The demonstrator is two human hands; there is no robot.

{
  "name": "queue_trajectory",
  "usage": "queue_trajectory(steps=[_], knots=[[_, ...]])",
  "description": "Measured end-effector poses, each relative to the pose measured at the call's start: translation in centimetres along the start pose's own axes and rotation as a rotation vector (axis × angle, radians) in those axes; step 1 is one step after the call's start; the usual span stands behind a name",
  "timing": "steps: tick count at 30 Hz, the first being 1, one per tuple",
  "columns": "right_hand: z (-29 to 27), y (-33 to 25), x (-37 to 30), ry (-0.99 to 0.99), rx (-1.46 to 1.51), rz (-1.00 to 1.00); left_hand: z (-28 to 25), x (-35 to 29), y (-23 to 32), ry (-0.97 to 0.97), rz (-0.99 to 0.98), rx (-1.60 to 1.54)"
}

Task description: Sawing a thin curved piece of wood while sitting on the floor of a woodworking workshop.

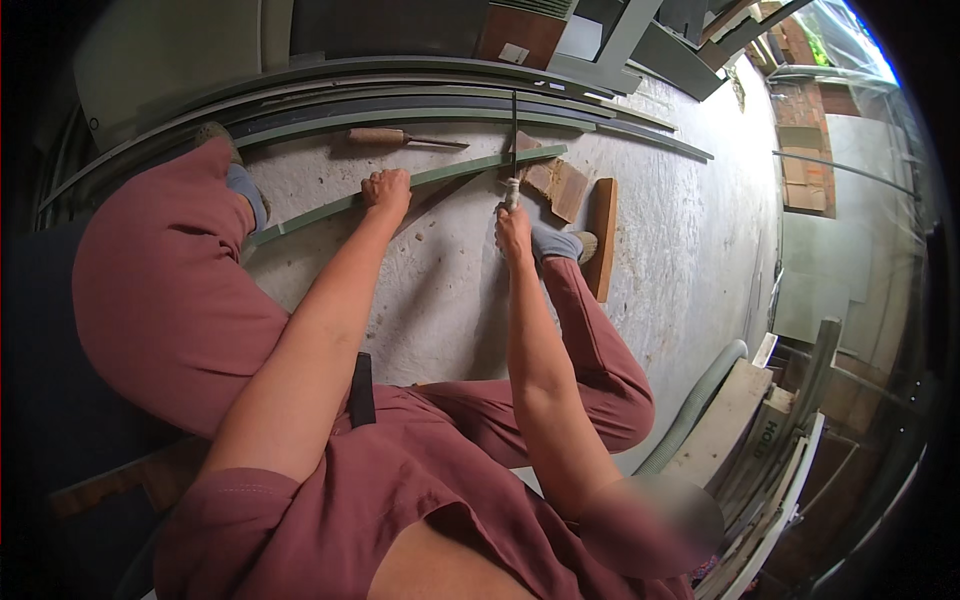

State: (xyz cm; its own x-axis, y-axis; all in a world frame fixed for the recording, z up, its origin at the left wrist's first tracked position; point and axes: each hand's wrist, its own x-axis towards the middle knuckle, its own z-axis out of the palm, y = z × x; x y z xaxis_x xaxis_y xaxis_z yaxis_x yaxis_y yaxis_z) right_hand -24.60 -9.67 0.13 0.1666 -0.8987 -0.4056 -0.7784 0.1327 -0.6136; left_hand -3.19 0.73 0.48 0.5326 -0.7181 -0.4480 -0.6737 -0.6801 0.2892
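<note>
A long green strip [450, 172] runs slantwise over the floor, its right end lying over a rough wood block [565, 188]. My left hand [387, 188] is closed on the strip, left of the block. In my right hand [514, 228] is the pale, wrapped-looking handle of a saw [515, 135]. Its thin dark blade, seen nearly edge-on, points away from me and crosses the strip near the right end. Whether the blade has cut into the strip I cannot tell. Beyond my left hand lies a wooden-handled tool [378, 136] with a narrow metal shaft.
Several long green and grey strips [400, 112] lie along the far side. A brown wooden board [603, 240] is beside my right foot. Boards and a ribbed grey hose [690, 410] stand at the right. My bent legs flank the concrete floor [420, 310].
</note>
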Motion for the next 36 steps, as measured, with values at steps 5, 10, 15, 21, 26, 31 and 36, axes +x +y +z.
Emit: queue_trajectory(steps=[5, 10, 15, 21, 26, 31, 36], knots=[[0.9, 3.4, -7.0, 0.095, -0.178, -0.049, 0.3, 0.3, -0.3, -0.001, -0.018, 0.006], [-0.4, 2.8, -9.0, 0.017, -0.137, 0.028, -0.2, 0.0, 0.2, 0.031, -0.008, 0.01], [-3.2, 1.9, 1.1, 0.083, -0.183, -0.043, -0.5, 0.2, 2.3, 0.056, 0.085, -0.012], [-0.6, 1.5, -5.8, 0.05, -0.255, 0.025, 0.7, 0.1, 0.2, 0.053, 0.017, -0.004], [-0.7, 3.9, -13.9, 0.152, -0.062, 0.004, -0.1, 0.5, 0.6, 0.025, -0.004, -0.005], [-3.3, 1.7, -8.9, 0.261, -0.038, -0.033, 0.0, 0.2, 0.9, 0.079, 0.033, -0.013], [-3.7, 2.7, -7.0, 0.118, -0.09, 0.146, 0.9, 0.7, 0.3, 0.079, 0.03, 0.006]])
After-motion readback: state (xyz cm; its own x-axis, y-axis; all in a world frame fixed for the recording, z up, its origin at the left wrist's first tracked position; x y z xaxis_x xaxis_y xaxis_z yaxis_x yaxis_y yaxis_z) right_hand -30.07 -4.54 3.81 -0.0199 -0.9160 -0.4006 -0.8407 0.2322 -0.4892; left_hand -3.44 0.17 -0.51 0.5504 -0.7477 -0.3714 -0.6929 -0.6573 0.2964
